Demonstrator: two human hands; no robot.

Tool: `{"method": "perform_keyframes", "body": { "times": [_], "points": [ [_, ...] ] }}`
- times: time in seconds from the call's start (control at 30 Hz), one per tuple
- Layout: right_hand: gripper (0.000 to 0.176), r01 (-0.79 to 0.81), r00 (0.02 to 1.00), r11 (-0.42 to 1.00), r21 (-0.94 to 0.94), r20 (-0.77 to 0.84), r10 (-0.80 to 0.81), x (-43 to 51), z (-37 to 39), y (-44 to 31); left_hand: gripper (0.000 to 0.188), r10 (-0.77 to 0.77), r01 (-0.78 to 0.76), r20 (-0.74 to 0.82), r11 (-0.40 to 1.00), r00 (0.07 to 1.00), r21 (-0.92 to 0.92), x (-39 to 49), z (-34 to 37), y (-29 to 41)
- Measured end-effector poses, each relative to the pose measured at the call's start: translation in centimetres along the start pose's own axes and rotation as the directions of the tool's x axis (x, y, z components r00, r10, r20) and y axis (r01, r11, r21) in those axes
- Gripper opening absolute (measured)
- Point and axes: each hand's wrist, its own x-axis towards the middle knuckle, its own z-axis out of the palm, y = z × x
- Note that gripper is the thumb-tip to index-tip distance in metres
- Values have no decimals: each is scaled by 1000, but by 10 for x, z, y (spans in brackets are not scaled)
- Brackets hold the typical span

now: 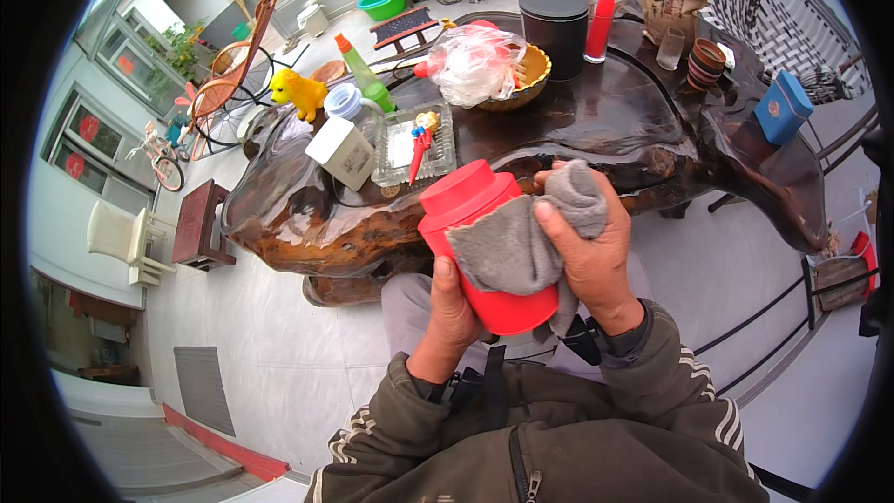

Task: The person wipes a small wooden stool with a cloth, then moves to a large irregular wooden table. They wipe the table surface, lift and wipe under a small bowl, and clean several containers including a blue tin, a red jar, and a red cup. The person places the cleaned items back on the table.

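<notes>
A red lidded canister [513, 307] is held tilted above my lap, its lid end towards the table. My left hand [450, 307] grips it low on the left side, thumb along the wall. In my right hand [594, 251] is a grey cloth [506, 244], bunched between thumb and fingers. The cloth's loose part lies across the canister's side and hides much of it. Just beyond the canister stands a clear plastic tray [447, 147] holding a red pen-like item with a figure on top [420, 147].
On the dark carved wooden table [601, 122] are a white box [342, 154], a yellow toy dog [299, 93], a green spray bottle [367, 73], a basket with plastic bags [538, 77], a black canister [555, 28], a red bottle [601, 24] and a blue box [782, 108].
</notes>
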Motion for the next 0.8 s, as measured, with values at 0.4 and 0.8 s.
{"method": "perform_keyframes", "body": {
  "times": [0.4, 0.8],
  "points": [
    [60, 400, 875, 836, -375, 428, -226, -45, -22, 27, 85, 123, -116, -166, 992, 978, 54, 14, -33, 14],
    [55, -287, 900, 953, -98, 313, 304, -52, -80, 17, 111, -59, 84, 215, 991, 975, -109, -20, -50, -20]
  ]
}}
